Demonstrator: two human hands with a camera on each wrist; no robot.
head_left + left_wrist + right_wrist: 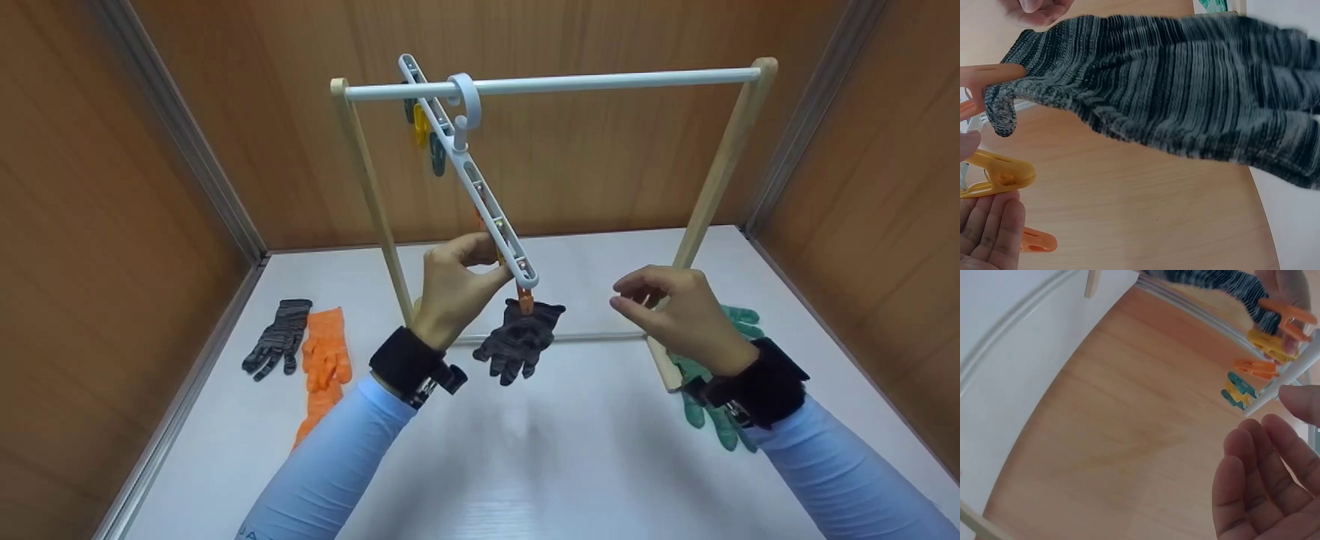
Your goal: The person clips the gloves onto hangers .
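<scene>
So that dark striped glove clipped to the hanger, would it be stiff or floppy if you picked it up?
Probably floppy: the dark knit glove hangs limp from the orange clip, its fingers drooping downward. It looks light, since one small clip seems to carry it on the white hanger. The ribbed knit seen from the left wrist likely offers friction rather than slipping.

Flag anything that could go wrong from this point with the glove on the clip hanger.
The dark striped glove hangs from one orange clip by its cuff edge only, so it might slip off. The clip hanger tilts steeply under the left hand; released, it may swing. The right hand holds nothing, leaving the glove unsupported.
</scene>
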